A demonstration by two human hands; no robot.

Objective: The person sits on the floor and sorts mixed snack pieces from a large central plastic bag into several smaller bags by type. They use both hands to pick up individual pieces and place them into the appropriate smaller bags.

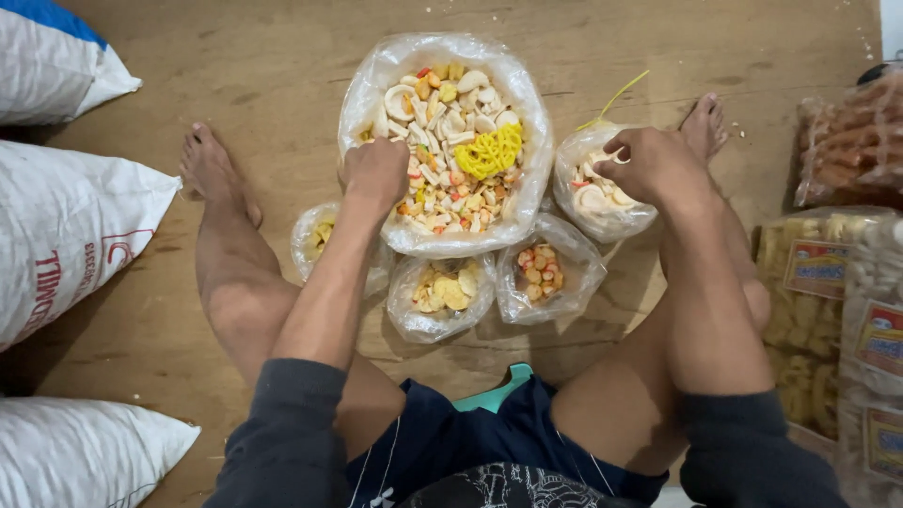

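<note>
Small cracker bag (602,193), mouth up, pinched by closed right hand (654,165), left hand (374,174) fisted over big mixed-cracker bag (447,141)

Seated on the wooden floor (263,66), the person's left hand (374,174) rests fisted on the rim of the big bag of mixed crackers (442,141), while the right hand (654,165) dips fingers into a small bag of white crackers (594,199).

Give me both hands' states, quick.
Left hand: closed fist at the edge of the large clear plastic bag of mixed crackers.
Right hand: closed, pinching inside the small clear bag.
</note>
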